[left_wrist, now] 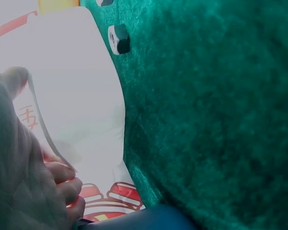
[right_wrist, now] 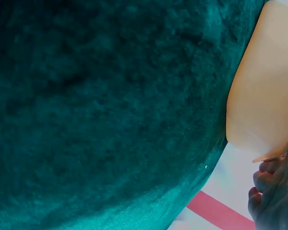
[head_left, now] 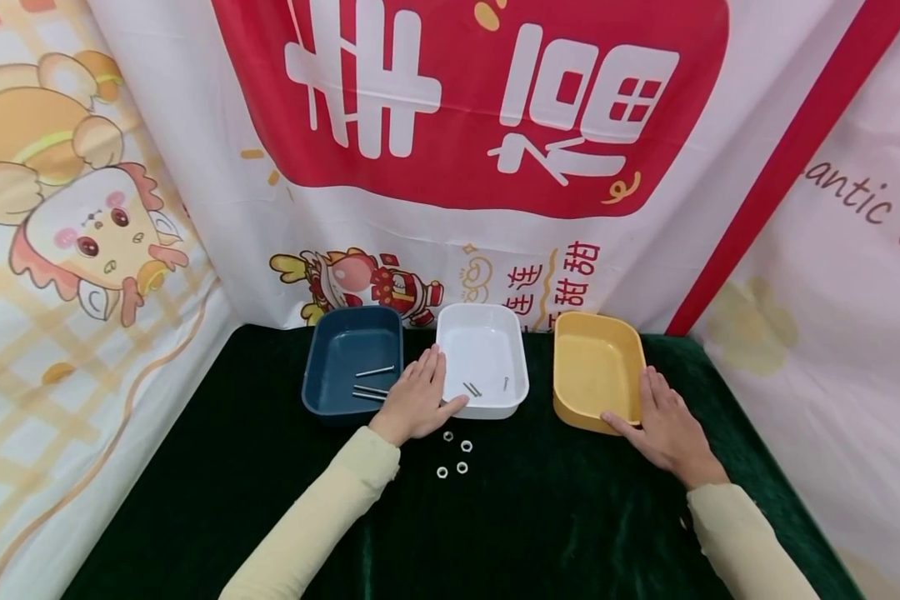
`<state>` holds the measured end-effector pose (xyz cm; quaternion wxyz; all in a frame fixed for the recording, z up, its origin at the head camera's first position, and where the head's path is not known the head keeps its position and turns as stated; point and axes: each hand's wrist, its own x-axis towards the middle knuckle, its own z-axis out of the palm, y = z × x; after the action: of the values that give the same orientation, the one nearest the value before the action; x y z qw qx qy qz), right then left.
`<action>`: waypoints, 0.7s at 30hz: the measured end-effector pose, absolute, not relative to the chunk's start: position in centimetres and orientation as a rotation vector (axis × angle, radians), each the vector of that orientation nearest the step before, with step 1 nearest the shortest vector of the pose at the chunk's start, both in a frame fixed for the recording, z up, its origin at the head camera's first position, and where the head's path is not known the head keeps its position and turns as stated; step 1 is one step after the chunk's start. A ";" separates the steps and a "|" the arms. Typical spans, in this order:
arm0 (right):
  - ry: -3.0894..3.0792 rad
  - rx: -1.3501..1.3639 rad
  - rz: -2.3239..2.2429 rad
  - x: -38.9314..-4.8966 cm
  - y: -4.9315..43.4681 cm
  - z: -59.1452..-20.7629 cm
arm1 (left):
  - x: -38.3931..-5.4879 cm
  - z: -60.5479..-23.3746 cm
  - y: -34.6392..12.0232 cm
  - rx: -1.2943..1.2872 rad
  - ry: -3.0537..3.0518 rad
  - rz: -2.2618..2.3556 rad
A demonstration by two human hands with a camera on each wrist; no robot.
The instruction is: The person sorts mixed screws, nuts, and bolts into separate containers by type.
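The left hand [head_left: 416, 396] is resting straight-fingered, gripping nothing, against the white tray [head_left: 483, 354], beside the blue tray [head_left: 352, 350]. The right hand [head_left: 675, 431], also straight-fingered and gripping nothing, is touching the right side of the yellow tray [head_left: 597, 362]. I'm seeing four nuts [head_left: 467, 442] lying on the green cloth [head_left: 528, 508].

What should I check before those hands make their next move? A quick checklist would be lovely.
1. Left hand at the white tray: ok.
2. Right hand at the yellow tray: ok.
3. Metal rods lying in the blue tray: ok.
4. All nuts inside a tray: not ok, four lie on the green cloth.
5. How firmly each hand presses: cannot tell.
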<state>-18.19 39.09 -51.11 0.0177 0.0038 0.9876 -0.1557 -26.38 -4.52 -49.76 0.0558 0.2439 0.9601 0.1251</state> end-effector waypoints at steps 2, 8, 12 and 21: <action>3.066 0.015 -0.476 -18.3 39.1 -51.1 | -26.4 -49.4 -4.6 0.739 2.905 0.381; 3.056 0.022 -0.480 -18.4 39.2 -51.2 | -25.8 -47.5 -5.1 0.862 2.965 0.412; 3.052 0.019 -0.468 -18.6 39.1 -51.2 | -24.6 -45.8 -5.9 1.005 3.048 0.473; 3.042 0.026 -0.456 -18.5 39.1 -51.0 | -21.9 -44.4 -7.4 1.167 3.065 0.738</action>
<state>-18.55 39.11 -51.02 0.0328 0.0086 0.9884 -0.1483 -21.92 -7.42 -44.42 -0.1100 0.3449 0.9062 0.2183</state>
